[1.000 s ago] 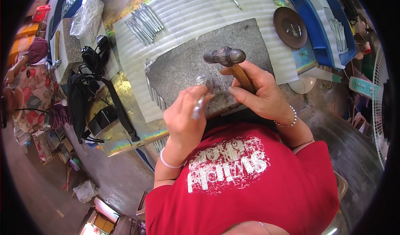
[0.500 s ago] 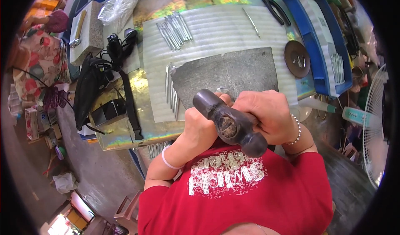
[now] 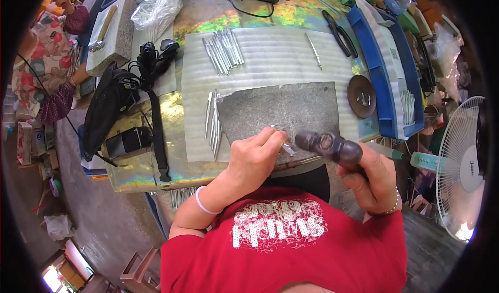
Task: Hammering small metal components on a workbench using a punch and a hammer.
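2 hands are at the near edge of a big grey stone slab. The left hand is closed, and its fingers pinch a small shiny piece. The piece is at the near edge of the slab. The fingers hide much of it, so I cannot tell its full shape. The right hand is closed too, and it grips a hammer. The dark head of the hammer is to the right of the left hand, and it hides most of the handle.

The slab lies on a white foam sheet, and the sheet lies on a shiny gold desk. 1 bunch of silver rods lies on the sheet, past the slab. More thin rods lie just beside the slab, on its left. 1 small stick lies near the right side of the sheet, and black pliers lie near it. A round brown dish with little shiny bits in it sits to the right of the slab. Next to it is a long blue tray.

On the left are a black bag and a clear plastic bag. 1 white fan stands at the far right. At the far left is another person in a patterned top.
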